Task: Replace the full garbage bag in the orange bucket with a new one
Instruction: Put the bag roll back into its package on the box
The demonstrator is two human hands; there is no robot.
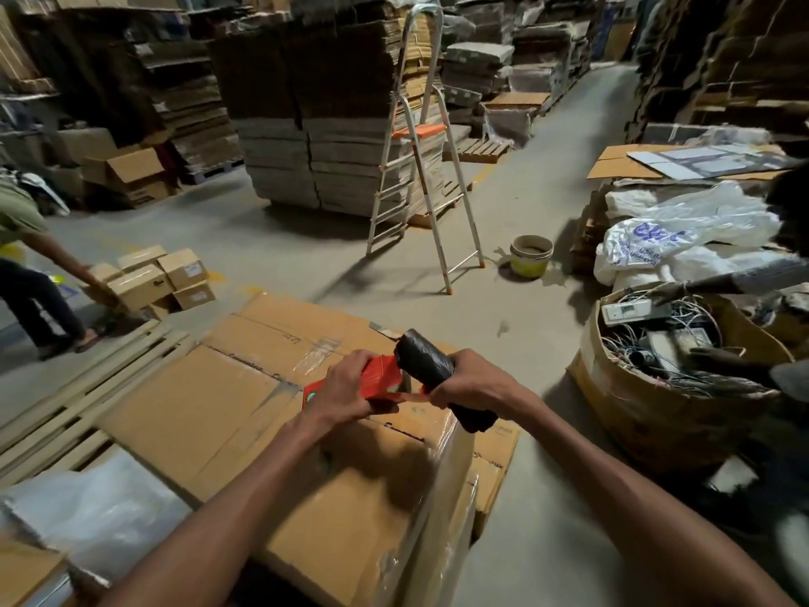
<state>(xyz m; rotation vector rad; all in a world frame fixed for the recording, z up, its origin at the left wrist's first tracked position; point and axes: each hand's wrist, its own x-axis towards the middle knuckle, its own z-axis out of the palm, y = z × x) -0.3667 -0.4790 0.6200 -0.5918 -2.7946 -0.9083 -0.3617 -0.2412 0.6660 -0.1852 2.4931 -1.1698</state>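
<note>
Gripping hard here: the left hand (346,383) is curled round a small red cardboard box (380,378), and the right hand (468,383) is wrapped round a tight black roll of plastic garbage bags (422,359). The roll sits right against the box's open end. Both hang above the right edge of a big brown cardboard carton skinned in clear film (245,387).

The danger, as I read it: that roll looks slick. A slack squeeze could drop it off the edge onto the grey concrete floor (525,497), or the outer bag could unwind and snag. No orange bucket in sight, so the swap itself is not yet begun.

Left of the carton lie pale wooden slats (79,387). To the right is a bulging cardboard box of tangled cables (656,387). Farther on are a silver stepladder with an orange tray (420,168), a small yellow-and-beige pail (530,256) and another person (26,273) bent over small brown boxes (157,278). Behind them rise towering stacks of flattened cardboard (315,102).
</note>
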